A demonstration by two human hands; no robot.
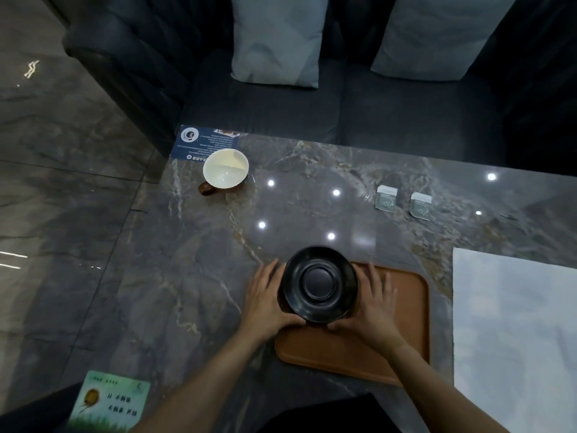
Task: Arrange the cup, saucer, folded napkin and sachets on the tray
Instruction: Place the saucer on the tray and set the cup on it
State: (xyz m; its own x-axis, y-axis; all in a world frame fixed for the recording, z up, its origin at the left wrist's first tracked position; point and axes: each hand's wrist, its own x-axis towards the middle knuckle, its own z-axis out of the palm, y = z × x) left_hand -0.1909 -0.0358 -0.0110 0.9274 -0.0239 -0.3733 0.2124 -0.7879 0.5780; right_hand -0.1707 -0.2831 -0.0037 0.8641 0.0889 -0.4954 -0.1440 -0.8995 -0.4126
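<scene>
Between the two hands sits the black saucer (319,285), over the left end of the brown tray (402,332). Left hand (265,300) and right hand (373,303) hold its sides, fingers straight and a little spread, thumbs tucked under the near rim. Far past the fingertips are the cup (225,171) and two sachets (386,198).

Both your arms reach fwd; left hand (267,303) & right hand (373,304) face each other, fingers straight, thumbs tucked under.
</scene>
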